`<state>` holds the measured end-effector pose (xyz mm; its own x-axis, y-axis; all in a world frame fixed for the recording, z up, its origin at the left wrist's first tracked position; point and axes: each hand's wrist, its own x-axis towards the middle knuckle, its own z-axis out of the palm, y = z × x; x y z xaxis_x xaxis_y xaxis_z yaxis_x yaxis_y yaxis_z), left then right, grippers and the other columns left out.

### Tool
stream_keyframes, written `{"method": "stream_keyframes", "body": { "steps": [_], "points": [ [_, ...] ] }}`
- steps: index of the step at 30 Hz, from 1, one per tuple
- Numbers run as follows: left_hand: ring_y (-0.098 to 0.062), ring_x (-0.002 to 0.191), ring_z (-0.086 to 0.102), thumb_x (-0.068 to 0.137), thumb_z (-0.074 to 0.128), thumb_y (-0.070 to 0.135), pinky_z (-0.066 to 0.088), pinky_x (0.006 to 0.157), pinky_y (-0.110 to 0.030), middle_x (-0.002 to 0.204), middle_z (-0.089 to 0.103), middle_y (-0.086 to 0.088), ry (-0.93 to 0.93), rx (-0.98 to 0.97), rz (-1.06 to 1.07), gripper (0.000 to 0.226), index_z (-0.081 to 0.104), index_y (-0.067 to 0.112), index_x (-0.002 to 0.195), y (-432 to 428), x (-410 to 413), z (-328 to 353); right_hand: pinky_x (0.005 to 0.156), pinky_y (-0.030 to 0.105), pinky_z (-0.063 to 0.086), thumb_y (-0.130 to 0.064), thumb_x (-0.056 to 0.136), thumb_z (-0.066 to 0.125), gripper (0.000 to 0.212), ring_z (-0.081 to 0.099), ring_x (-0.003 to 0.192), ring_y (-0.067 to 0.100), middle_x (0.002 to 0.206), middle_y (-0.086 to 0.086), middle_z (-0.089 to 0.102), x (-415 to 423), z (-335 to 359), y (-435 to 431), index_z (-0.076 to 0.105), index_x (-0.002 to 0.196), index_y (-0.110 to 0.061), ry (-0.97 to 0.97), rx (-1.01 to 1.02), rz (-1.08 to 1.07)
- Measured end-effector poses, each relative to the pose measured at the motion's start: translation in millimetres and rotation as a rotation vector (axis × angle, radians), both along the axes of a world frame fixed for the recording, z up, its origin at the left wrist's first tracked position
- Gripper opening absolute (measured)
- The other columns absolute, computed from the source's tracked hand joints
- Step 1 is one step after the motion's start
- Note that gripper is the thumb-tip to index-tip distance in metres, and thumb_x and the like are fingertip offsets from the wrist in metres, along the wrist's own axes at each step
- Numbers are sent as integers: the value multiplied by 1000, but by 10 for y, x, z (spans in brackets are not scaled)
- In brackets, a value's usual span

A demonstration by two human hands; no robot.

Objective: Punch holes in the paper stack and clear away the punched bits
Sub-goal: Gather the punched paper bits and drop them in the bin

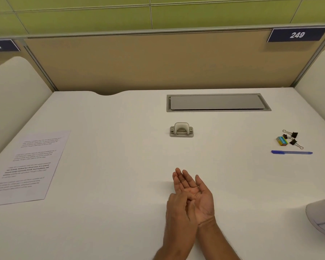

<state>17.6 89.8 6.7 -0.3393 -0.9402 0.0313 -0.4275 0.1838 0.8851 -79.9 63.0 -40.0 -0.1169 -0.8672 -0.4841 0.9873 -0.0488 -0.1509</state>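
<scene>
Left hand (178, 209), fingers curled with contents unclear, touches the flat upturned right hand (199, 196), hole punch (181, 130) well beyond.

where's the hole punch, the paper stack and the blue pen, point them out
hole punch (181, 128): head view, on its pale top handle
paper stack (29, 166): head view, on the middle of the printed top sheet
blue pen (293, 152): head view, on the middle of the barrel
</scene>
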Motion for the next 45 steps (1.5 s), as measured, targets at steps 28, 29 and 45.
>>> {"method": "stream_keyframes", "body": {
  "steps": [28, 29, 45],
  "points": [
    [-17, 93, 54, 86, 75, 15, 32, 90, -32, 87, 65, 9, -151, -15, 460, 9, 76, 24, 84, -892, 517, -348, 99, 51, 45, -23, 100, 48, 45, 59, 120, 47, 132, 31, 58, -43, 43, 74, 67, 113, 15, -77, 5, -67],
    [-15, 95, 53, 85, 76, 19, 28, 89, -30, 89, 65, 10, -151, -7, 446, 7, 76, 26, 86, -892, 511, -349, 99, 52, 45, -23, 100, 48, 45, 59, 120, 48, 132, 32, 58, -42, 43, 74, 65, 115, 15, -76, 5, -66],
    [-19, 90, 51, 91, 65, 5, 28, 84, -30, 81, 63, 6, -244, 7, 370, 20, 64, 18, 77, -882, 371, -330, 102, 51, 43, -24, 101, 46, 47, 59, 119, 48, 132, 32, 58, -39, 101, 69, 68, 109, 16, -78, -11, -50]
  ]
}}
